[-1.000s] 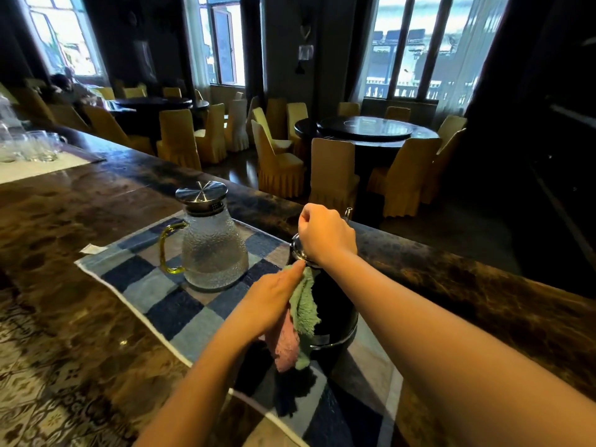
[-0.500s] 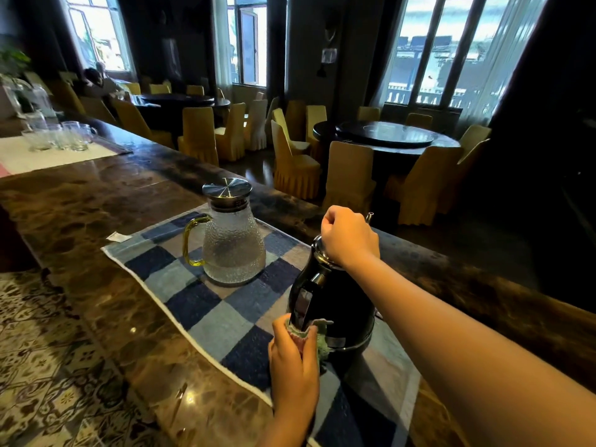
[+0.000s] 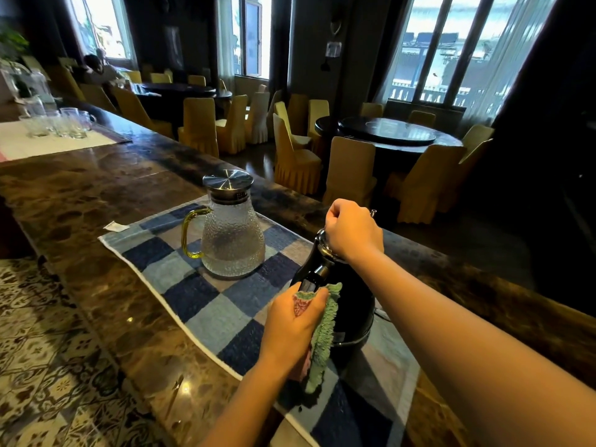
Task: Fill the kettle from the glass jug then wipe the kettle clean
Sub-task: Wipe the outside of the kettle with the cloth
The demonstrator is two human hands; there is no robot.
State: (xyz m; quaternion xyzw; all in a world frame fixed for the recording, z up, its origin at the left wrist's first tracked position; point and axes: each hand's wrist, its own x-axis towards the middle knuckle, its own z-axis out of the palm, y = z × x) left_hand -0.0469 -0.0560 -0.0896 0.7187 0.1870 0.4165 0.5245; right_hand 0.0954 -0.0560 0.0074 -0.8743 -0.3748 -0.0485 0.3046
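Kettle (image 3: 351,304) black, upright on our checked mat (image 3: 200,295). Our left hand (image 3: 290,327) clutches a green-pink cloth (image 3: 324,333) against its side; right hand (image 3: 353,232) curls over its top. Glass jug (image 3: 232,240) stands nearby, lidded. We judge filling done, wiping underway.

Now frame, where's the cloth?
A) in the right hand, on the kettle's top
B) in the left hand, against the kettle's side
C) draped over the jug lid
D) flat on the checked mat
B: the left hand grips the cloth against the side of the black kettle, while the right hand grips the kettle's top.
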